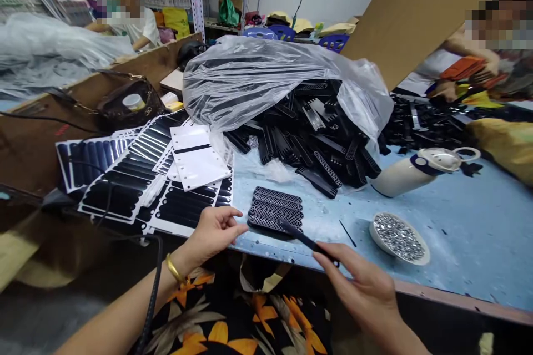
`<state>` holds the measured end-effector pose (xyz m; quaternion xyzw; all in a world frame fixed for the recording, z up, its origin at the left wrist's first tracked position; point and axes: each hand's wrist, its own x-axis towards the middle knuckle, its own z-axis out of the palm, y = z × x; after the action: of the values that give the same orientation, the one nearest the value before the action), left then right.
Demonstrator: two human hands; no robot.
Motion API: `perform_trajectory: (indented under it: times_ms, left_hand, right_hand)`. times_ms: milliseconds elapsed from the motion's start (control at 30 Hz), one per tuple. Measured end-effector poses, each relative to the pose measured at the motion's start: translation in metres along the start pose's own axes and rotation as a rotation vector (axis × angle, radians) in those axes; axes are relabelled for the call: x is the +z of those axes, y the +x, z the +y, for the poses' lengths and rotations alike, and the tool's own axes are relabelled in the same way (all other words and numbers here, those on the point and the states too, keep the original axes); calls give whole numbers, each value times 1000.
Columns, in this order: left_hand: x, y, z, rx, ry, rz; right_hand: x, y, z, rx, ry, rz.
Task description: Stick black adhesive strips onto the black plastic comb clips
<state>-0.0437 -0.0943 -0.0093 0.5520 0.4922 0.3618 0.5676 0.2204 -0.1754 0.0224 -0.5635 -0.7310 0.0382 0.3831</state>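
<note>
My right hand point(362, 283) is closed on one end of a long, flat black plastic piece point(307, 241). The piece slants up and left, and its rounded far end overlaps the front edge of a block of patterned black strips point(275, 208) lying side by side on the blue table. Just left of that block is my left hand point(216, 228), with a gold bangle on its wrist. Its thumb and forefinger are apart, and I see nothing between them. Behind the block, a clear plastic bag point(250, 77) spills black pieces point(287, 144), some with fork-like tines.
Sheets of black rounded stickers point(125, 183) and a white card point(197, 158) lie at left. On the right are a bowl of small shiny metal pieces point(397, 238), a thin black stick point(347, 233) and a tipped cream flask point(410, 175). Two other people sit farther back.
</note>
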Motion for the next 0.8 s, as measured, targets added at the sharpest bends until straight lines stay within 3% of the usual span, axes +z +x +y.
perform_trajectory:
  times_ms: [100, 167, 300, 433, 600, 800]
  left_hand:
    - [0, 5, -6, 205, 273, 58]
    - [5, 10, -11, 308, 430, 39]
    - [15, 23, -22, 430, 652, -1]
    - [20, 34, -30, 519, 746, 14]
    - [19, 41, -26, 505, 786, -7]
    - [7, 30, -18, 462, 786, -159]
  right_hand:
    - [0, 0, 22, 212, 44, -3]
    - [8, 1, 31, 261, 110, -28]
    - [28, 3, 36, 222, 160, -100]
    - [41, 4, 35, 146, 117, -82]
    - [44, 10, 39, 99, 43, -53]
    - [34, 6, 28, 8, 77, -148]
